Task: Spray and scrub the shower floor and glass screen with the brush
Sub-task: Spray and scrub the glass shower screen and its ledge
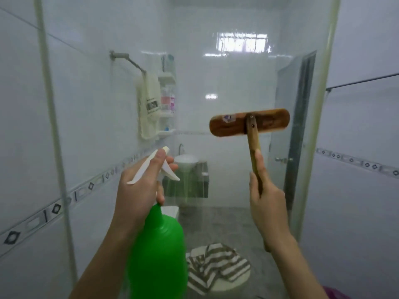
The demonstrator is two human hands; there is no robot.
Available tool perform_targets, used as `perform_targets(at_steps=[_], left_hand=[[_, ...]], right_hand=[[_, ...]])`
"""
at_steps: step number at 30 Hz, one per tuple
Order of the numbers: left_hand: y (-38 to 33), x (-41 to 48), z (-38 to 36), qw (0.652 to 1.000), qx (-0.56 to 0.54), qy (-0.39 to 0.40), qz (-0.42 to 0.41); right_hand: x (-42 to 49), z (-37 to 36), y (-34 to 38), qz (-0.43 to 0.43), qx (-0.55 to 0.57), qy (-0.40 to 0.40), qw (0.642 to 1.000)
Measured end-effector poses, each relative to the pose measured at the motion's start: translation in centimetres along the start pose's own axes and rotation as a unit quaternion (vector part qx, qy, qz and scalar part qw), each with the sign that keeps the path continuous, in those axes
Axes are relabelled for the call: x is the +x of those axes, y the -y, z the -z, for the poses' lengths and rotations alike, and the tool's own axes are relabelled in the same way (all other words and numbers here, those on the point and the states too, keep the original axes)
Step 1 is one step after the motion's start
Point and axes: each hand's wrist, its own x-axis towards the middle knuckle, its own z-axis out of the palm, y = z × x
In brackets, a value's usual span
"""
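Now: left hand (140, 186) grips green spray bottle (159, 251); right hand (267, 203) grips wooden brush (228, 126) by handle.

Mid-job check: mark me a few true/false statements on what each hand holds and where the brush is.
1. The left hand grips the green plastic spray bottle with a white trigger head. True.
2. The right hand holds the brown wooden brush by its flat head. False: it grips the handle, head above the hand.
3. The brush head is down on the floor. False: it is raised before the clear glass screen.
4. A brown-and-white striped cloth lies low beyond the glass. True.
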Motion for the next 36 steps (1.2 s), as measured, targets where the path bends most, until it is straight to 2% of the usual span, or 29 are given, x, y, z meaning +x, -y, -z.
perform_targets(at_steps=[3,5,8,11,14,20,27,31,36], left_hand=[[0.5,-0.5,-0.5,1.0,0.014,-0.019,-0.017],[1.0,-1.0,-0.5,0.999,0.023,-0.032,-0.027],[2.3,-1.7,0.1,0.998,0.056,-0.029,-0.02],[4.6,-2.4,0.4,0.998,0.05,-0.027,0.03],[6.8,-3.8,0.3,0.994,0.093,-0.036,0.049],[9.4,-5.2,1.0,0.989,0.131,-0.048,0.055],[9.3,-5.4,0.7,0.992,0.123,-0.006,0.017],[8.9,-5.5,0.2,0.99,0.139,-0.022,0.019],[8.4,-5.6,0.8,0.987,0.158,-0.032,0.01]], right_hand=[[6.2,1.5,1.5,0.005,0.028,-0.041,0.999],[6.7,1.9,1.0,0.012,0.043,-0.056,0.997],[-0.2,0.5,-2.3,-0.011,0.054,-0.024,0.998],[-7.6,-1.4,-4.0,-0.045,0.031,0.019,0.998],[-9.7,-2.5,-3.5,-0.063,0.037,0.026,0.997],[-9.4,-3.2,-2.6,-0.07,0.046,0.003,0.996],[-9.5,-2.9,-2.5,-0.077,0.046,0.02,0.996],[-9.3,-2.7,-1.9,-0.076,0.053,0.016,0.996],[-3.4,-3.7,1.0,-0.014,0.071,0.016,0.997]])
